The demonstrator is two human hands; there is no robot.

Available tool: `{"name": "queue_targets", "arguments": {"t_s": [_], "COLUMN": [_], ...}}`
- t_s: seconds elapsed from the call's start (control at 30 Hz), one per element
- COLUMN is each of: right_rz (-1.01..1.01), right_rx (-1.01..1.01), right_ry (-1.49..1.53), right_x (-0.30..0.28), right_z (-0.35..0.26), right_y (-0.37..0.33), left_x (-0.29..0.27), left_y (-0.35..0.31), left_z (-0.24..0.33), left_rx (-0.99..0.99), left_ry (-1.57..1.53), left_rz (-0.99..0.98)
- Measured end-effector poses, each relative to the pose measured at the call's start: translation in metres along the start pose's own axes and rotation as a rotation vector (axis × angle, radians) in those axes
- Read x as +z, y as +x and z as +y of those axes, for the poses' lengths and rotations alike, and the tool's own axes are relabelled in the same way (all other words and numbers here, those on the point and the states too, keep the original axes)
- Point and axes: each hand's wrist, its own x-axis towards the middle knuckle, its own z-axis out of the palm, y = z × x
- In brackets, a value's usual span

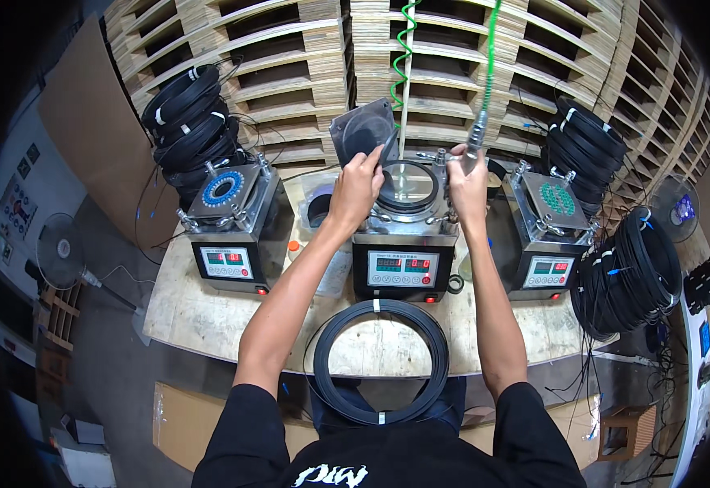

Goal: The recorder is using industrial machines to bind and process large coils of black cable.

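Observation:
My left hand (358, 189) grips the lower right edge of a square grey metal plate (347, 122) and holds it tilted up over the middle machine (363, 281). A round dark pad shows on the plate's face. My right hand (468, 183) is wrapped round an air blow gun (476, 134), which hangs on a green coiled hose (491, 57). Between the hands is the machine's uncovered round platen (408, 185), a shiny disc with a black rim. Metal clamps stand at its corners. The gun's nozzle is hard to make out.
Similar machines stand left (229, 256), its plate ringed with blue connectors, and right (546, 272), its plate carrying green ones. A black cable coil (322, 358) lies at the table's (176, 301) front edge. Cable stacks (188, 130) flank the back; pallets (290, 57) rise behind. A fan (62, 248) stands left.

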Motion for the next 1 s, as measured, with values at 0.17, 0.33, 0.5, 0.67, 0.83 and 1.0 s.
{"name": "queue_targets", "arguments": {"t_s": [0.17,0.33,0.5,0.67,0.83,1.0], "right_rz": [-0.076,-0.034,-0.018,-0.152,-0.236,-0.254], "right_rx": [0.131,0.040,0.044,0.121,0.270,0.301], "right_ry": [0.255,0.341,0.338,0.204,0.243,0.235], "right_x": [-0.007,0.008,0.006,-0.030,-0.070,-0.099], "right_z": [-0.033,-0.057,-0.064,-0.068,-0.072,-0.074], "right_y": [-0.014,-0.015,-0.019,-0.030,-0.030,-0.022], "left_x": [0.000,0.003,0.005,-0.008,-0.006,0.003], "left_y": [0.002,0.001,0.001,0.019,0.036,0.047], "left_z": [-0.019,-0.020,-0.016,-0.011,-0.018,-0.038], "left_rx": [0.015,0.032,0.046,0.049,0.443,0.450], "left_ry": [-0.157,-0.199,-0.195,-0.126,0.094,-0.035], "left_rz": [0.049,0.070,0.078,-0.167,-0.615,-0.778]}}
